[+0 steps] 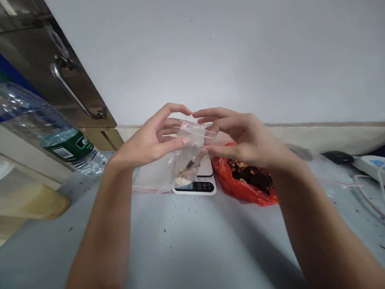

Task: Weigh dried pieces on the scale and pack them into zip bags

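Note:
A small clear zip bag [192, 154] hangs upright between my hands, with a few pale and dark dried pieces in its bottom. My left hand [159, 134] has its thumb on the front of the bag, other fingers reaching behind it and the index finger raised. My right hand [237, 134] pinches the bag's right side near the top. Both index fingertips almost meet above the zip strip. Directly below and behind the bag is a white kitchen scale [195, 192], partly covered; its display is lit but too blurred to read.
Flat clear bags [150, 176] lie left of the scale. On its right, a red plastic bag [224, 176] holds dark dried pieces. A water bottle [72, 146] and a container with yellowish contents [39, 200] stand left. A white power strip [369, 164] and cable lie right. Crumbs dot the grey table [186, 257].

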Available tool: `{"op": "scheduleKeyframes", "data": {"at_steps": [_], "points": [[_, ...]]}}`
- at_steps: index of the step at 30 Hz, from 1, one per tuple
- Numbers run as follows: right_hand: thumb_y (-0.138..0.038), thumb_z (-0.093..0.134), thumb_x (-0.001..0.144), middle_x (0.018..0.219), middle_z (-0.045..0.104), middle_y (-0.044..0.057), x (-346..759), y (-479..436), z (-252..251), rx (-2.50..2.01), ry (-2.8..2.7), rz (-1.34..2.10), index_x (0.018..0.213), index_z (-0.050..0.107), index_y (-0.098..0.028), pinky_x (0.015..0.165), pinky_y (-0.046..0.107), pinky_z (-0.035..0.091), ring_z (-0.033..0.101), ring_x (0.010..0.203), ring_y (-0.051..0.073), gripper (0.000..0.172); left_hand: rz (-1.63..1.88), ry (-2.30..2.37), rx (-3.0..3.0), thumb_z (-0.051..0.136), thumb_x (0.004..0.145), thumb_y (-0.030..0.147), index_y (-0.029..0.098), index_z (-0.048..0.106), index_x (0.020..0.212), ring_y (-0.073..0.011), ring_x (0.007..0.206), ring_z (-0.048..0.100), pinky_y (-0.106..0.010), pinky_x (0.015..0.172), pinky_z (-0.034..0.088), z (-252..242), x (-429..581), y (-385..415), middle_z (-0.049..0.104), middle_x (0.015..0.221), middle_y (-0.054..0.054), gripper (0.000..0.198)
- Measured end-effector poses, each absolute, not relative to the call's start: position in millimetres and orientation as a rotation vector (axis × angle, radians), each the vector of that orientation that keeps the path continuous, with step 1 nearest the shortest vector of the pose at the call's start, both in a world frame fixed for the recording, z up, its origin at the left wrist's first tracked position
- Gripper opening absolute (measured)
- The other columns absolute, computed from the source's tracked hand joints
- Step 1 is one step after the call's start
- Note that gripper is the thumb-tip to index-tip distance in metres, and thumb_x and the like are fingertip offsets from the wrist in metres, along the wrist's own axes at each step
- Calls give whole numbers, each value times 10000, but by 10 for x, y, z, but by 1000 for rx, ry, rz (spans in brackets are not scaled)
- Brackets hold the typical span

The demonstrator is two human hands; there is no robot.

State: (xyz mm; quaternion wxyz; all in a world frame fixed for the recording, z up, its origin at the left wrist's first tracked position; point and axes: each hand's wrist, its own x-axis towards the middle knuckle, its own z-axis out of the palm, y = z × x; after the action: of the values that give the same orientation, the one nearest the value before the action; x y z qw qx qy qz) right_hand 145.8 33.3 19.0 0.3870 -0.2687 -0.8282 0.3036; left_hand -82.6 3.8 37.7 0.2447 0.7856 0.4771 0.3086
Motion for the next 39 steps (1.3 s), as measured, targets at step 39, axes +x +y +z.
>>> {"op": "scheduleKeyframes", "data": {"at_steps": [39], "points": [[-548,767,832,747,728,45,1535,294,234,-822,-2051,828,783,739,-170,600,283,497,648,688,167,383,1176,1167,2007,768,759,245,243,538,910,-176,775,745,-320,826,580,308,-454,70,704,681,53,275]]}}
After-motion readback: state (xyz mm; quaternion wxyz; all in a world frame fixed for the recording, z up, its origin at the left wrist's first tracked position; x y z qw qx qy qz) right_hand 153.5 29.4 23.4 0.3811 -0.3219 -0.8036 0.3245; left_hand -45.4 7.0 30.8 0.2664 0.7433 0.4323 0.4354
